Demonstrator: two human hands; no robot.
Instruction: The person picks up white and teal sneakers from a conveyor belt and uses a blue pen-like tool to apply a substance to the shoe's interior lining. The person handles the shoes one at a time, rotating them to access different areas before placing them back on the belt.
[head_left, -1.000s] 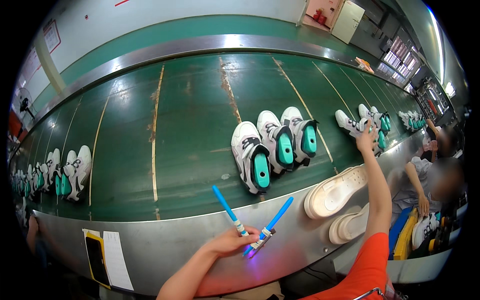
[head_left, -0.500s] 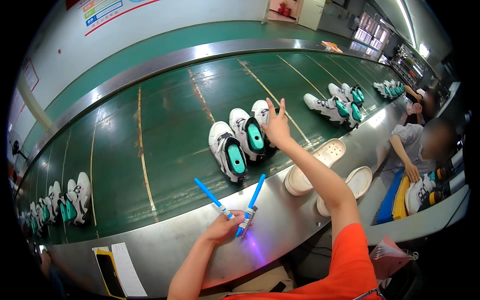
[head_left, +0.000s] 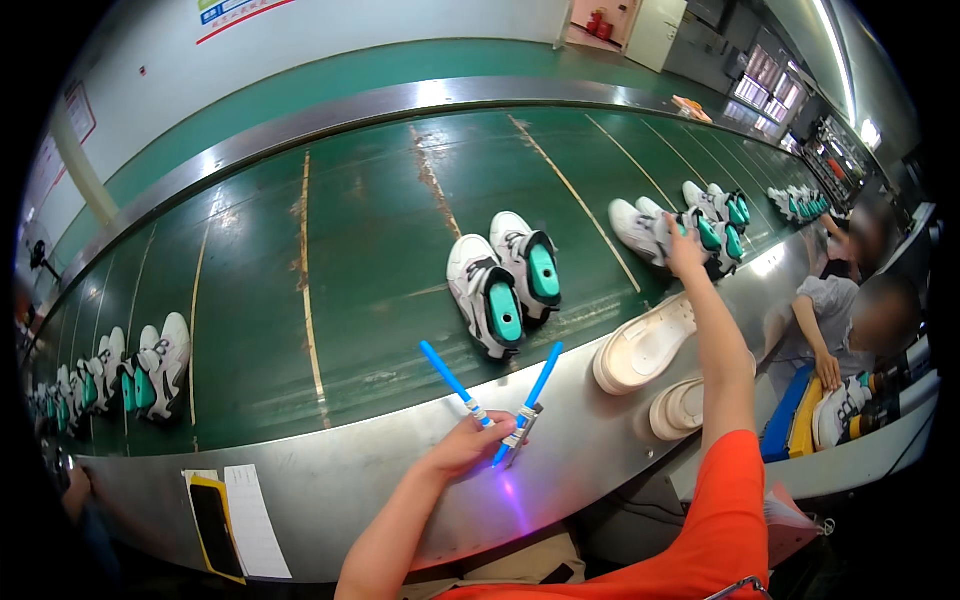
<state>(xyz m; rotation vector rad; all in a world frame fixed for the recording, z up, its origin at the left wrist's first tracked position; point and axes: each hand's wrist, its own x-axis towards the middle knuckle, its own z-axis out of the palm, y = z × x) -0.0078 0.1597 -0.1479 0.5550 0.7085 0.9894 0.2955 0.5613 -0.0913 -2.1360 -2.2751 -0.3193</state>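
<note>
Left fingers hold blue pens — right fingers touch white shoe

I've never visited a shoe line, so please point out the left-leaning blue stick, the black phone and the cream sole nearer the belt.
Left-leaning blue stick [head_left: 452, 377]: head view, its shaft.
Black phone [head_left: 214, 530]: head view, dark face.
Cream sole nearer the belt [head_left: 648, 349]: head view, inner floor.

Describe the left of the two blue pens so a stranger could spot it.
Find the green belt and the metal ledge along its near side. Above the ledge, the left grip holds the left blue pen and the right blue pen splayed in a V. The left one slants up leftward, without the slim grey piece beside its neighbour.
</note>
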